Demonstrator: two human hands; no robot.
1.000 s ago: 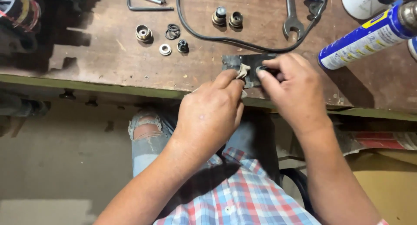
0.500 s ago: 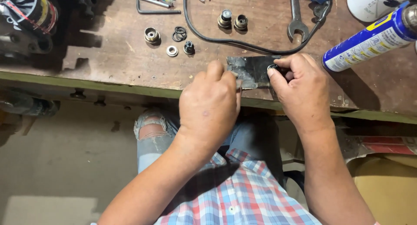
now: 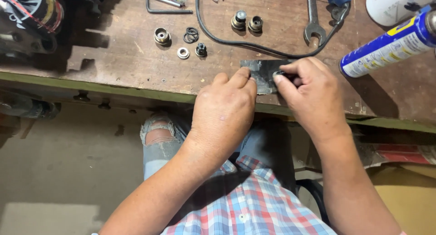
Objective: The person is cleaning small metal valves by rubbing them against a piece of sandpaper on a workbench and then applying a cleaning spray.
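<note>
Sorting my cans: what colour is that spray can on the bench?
Blue with a yellow band, seen in the head view: spray can.

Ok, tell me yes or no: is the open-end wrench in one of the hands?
No. The wrench lies on the workbench beyond the hands; the right hand pinches a small ring against a dark sheet.

At the near edge of the wooden worktop (image 3: 113,62), the left hand (image 3: 225,108) presses down a dark abrasive sheet (image 3: 259,74). The right hand (image 3: 309,92) pinches what looks like a small metal ring (image 3: 277,75) against it. A black cable (image 3: 236,42) curves just beyond.
</note>
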